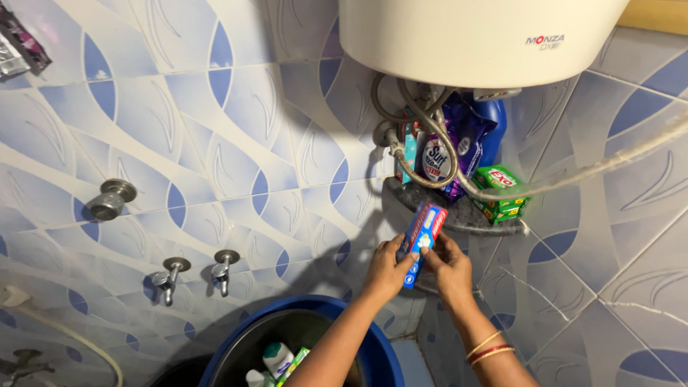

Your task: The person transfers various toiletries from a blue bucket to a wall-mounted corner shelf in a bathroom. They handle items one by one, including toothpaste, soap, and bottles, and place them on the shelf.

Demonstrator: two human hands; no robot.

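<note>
Blue bucket lowest; above it, left hand and right hand both gripping apparently a toothpaste box.

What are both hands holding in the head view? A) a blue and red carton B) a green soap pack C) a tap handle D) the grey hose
A: the left hand and right hand both grip a slim blue and red carton just below the corner shelf; the green pack sits untouched on that shelf.
</note>
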